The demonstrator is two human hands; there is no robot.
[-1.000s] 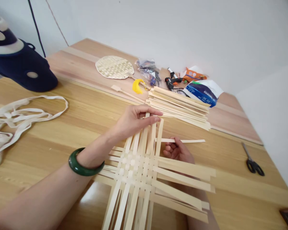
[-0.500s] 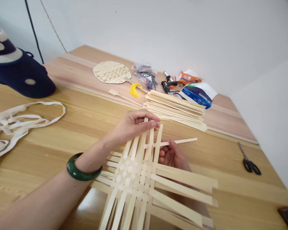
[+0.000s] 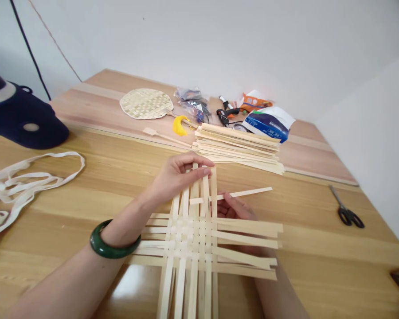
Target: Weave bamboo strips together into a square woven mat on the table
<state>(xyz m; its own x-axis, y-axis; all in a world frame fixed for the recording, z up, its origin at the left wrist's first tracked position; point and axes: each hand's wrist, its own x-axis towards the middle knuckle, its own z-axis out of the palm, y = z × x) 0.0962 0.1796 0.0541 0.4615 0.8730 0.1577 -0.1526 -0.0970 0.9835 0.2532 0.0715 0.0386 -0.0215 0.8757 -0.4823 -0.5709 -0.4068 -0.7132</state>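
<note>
My left grip lies half-open over the upright ends of the bamboo weave; my right grip is pinched on a loose bamboo strip.

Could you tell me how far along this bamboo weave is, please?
The woven centre looks done. In hand: the right hand holds a loose strip across the upright strips, which the left hand holds. Remaining: strip ends stick out unwoven on all sides, and a stack of strips lies beyond.
</note>
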